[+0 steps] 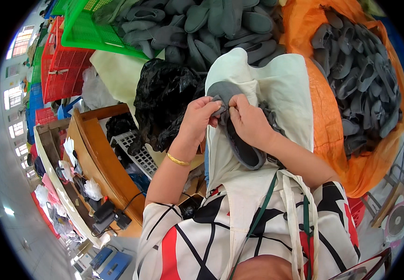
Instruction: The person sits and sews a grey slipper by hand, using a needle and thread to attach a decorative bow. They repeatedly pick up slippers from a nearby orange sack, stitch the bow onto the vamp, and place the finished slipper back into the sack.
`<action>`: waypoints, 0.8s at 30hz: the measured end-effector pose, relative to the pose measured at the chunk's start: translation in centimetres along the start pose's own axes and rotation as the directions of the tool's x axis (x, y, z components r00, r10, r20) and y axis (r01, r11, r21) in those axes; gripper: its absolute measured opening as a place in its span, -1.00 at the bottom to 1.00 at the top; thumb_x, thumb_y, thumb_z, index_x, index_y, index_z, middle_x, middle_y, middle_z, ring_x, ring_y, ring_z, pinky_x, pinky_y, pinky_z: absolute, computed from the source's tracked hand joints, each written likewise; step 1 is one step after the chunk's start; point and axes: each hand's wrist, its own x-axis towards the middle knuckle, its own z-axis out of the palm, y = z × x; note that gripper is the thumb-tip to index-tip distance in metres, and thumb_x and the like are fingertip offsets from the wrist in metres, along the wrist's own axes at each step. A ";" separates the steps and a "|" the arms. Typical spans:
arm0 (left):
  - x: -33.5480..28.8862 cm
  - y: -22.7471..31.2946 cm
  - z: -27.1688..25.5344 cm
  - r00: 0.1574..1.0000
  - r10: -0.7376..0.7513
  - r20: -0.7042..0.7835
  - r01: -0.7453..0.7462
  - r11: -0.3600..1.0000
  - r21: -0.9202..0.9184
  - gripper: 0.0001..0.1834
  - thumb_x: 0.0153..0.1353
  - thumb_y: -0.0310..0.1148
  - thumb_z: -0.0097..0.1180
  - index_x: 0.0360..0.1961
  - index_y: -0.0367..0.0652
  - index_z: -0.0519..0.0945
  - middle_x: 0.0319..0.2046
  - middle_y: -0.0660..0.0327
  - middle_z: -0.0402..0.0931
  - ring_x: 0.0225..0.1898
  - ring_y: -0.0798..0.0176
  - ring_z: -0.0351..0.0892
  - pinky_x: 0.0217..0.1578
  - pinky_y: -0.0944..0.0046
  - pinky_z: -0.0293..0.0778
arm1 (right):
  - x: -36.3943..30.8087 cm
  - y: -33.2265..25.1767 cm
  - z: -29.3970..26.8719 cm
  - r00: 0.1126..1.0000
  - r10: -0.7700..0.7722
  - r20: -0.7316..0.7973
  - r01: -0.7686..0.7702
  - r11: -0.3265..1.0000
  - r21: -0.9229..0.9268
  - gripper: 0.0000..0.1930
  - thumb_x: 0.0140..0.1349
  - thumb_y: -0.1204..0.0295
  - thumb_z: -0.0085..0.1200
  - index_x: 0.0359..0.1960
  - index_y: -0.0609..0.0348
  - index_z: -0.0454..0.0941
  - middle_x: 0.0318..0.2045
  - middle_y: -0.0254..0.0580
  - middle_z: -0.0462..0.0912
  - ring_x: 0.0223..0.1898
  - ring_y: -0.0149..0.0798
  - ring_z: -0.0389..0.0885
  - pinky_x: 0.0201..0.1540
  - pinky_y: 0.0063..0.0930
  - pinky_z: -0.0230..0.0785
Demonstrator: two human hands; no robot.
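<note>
The left hand [197, 117] is closed in a pinch, thumb against curled fingers, on a bunched bit of gray fabric at the upper of 1 gray shoe [245, 151]. The right hand [250, 122] grips the same shoe just beside it, thumb and forefinger pressed together on its edge, the other fingers curled in. The 2 hands nearly meet, and the shoe lies aslant below them over a white cloth [286, 86] on the person's lap, its lower end toward the body. 1 gold bracelet [178, 159] circles the left wrist.

Ahead are 1 green crate [92, 32] and a heap of gray shoes [211, 28], too overlapped to count. To the right, 1 orange sack [326, 140] holds more dark shoes [363, 77], also uncountable. 1 black plastic bag [157, 95] sits left of the cloth; 1 fan [399, 222] stands at lower right.
</note>
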 end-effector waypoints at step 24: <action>-0.1 -1.3 0.2 0.976 0.217 -0.028 -0.208 0.958 0.196 -0.81 0.27 -0.33 0.25 -0.40 -0.23 0.62 -0.57 0.41 0.51 -0.60 0.59 0.35 -0.58 0.54 0.28 | 2.4 3.3 -9.7 0.865 0.445 0.232 -0.427 0.411 0.805 -0.79 0.44 0.21 0.00 -0.29 0.06 0.44 -0.69 -0.49 0.37 -0.74 -0.59 0.25 -0.73 -0.69 0.04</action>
